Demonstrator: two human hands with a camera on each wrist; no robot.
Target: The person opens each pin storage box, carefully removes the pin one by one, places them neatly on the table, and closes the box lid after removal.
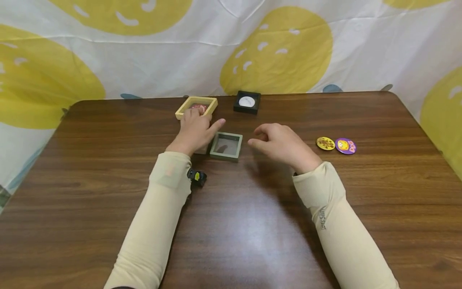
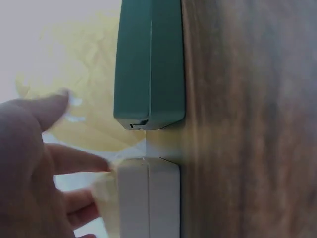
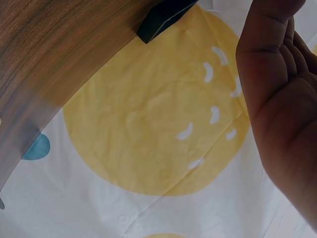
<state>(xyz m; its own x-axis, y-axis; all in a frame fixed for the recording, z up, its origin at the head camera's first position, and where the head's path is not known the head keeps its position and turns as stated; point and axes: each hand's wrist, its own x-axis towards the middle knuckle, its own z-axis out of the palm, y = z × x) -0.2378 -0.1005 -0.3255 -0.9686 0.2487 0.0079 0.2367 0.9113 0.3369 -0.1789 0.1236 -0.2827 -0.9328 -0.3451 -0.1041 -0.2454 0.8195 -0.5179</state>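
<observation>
My left hand (image 1: 195, 131) reaches over a pale box-like frame (image 2: 148, 198), its thumb held out to the side and its fingertips at the front edge of a yellow square frame (image 1: 179, 114). A red item (image 1: 199, 107) shows inside that yellow frame. Most of the pale frame is hidden under the hand in the head view. Just right of the left thumb, a green square frame (image 1: 225, 157) with a see-through window lies on the table. My right hand (image 1: 283, 144) hovers to the right of the green frame, fingers loosely bent and nothing in them.
Toward the back edge of the brown table (image 1: 252, 233) sits a black square frame (image 1: 256, 100) with a white disc (image 1: 247, 101). At the right lie a yellow round badge (image 1: 325, 143) and a purple one (image 1: 345, 146). A lemon-patterned cloth (image 1: 202, 60) hangs behind the table.
</observation>
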